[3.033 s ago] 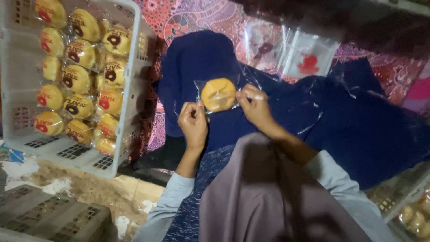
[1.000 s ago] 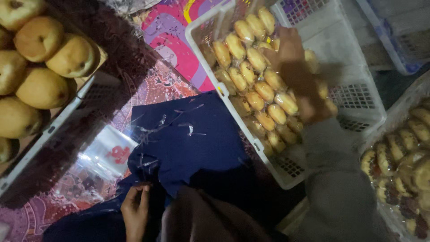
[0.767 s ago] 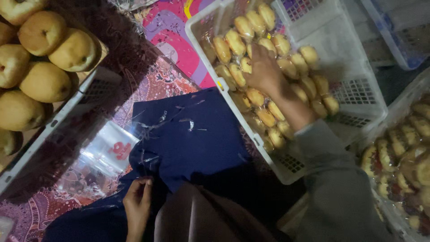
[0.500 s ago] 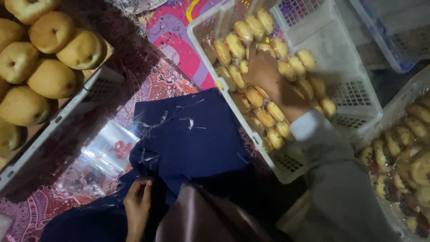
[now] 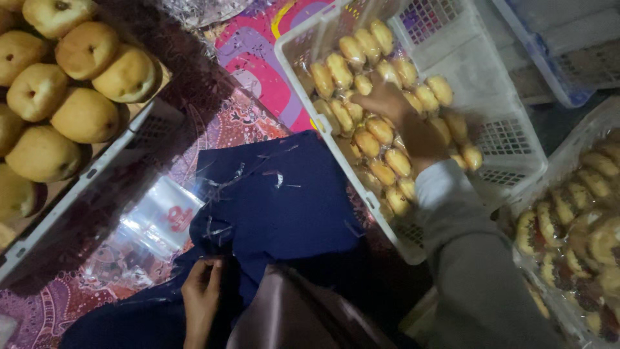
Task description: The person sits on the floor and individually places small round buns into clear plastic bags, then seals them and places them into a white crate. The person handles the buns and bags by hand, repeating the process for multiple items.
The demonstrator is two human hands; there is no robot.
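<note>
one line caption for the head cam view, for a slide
Right hand reaches among wrapped buns in a white crate; left hand rests on dark blue cloth.

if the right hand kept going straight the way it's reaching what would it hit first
Probably the wrapped buns in the white crate. The right hand points up-left over those rows and already seems to lie on or just above them, though depth is unclear.
</note>
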